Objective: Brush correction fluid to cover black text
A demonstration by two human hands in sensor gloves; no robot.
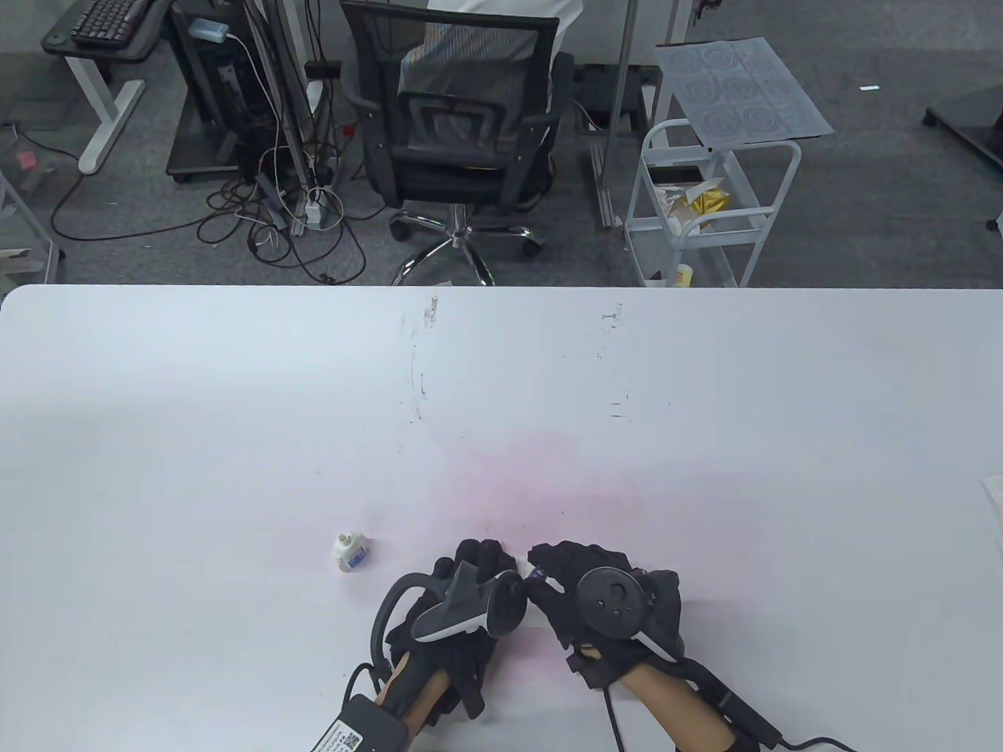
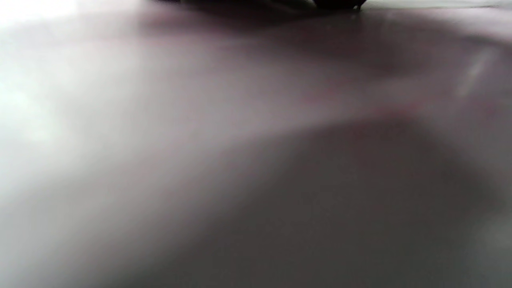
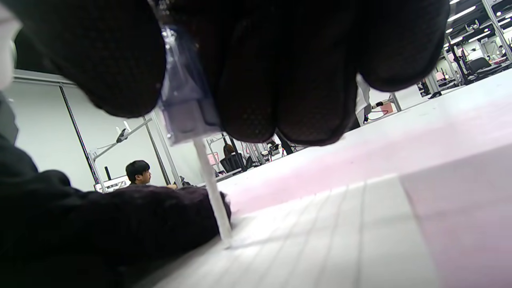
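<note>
A small white correction fluid bottle (image 1: 349, 551) stands uncapped on the white table (image 1: 235, 439), left of both hands. My right hand (image 1: 550, 565) pinches the translucent brush cap (image 3: 183, 100). Its white stem (image 3: 211, 184) points down, and the tip touches a sheet of ruled paper (image 3: 320, 240). My left hand (image 1: 479, 553) rests on the paper just left of the brush, its gloved fingers (image 3: 120, 224) lying flat. The hands hide most of the sheet in the table view. No black text shows. The left wrist view is a blur of table surface.
Another sheet's corner (image 1: 993, 501) lies at the table's right edge. Beyond the far edge stand an office chair (image 1: 458, 117) and a white cart (image 1: 705, 211). A person (image 3: 138, 172) sits far off in the right wrist view.
</note>
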